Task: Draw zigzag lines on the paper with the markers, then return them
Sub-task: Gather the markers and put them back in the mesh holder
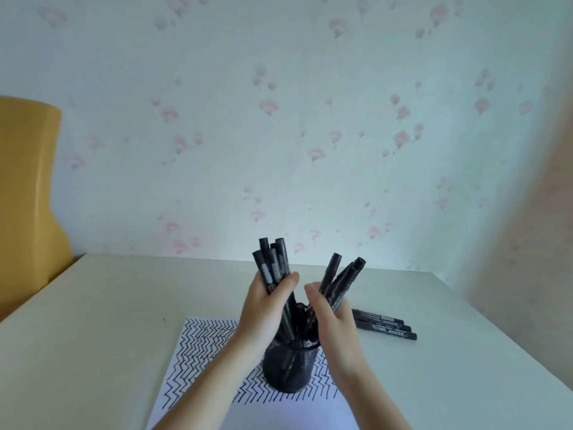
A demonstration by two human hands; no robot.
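Left hand (263, 308), frame centre: fingers curled round bundle of black markers (272, 265), lower ends in black mesh holder (290, 367).
Right hand (333, 318), just right: fingers wrapped round second marker bundle (339, 279).
Paper (204, 346) with zigzag lines, beneath holder, on white table (108, 305).
Three loose markers (384, 327), right of centre.

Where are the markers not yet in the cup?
In the head view, three loose markers lie on the table, right of the right hand and the paper.
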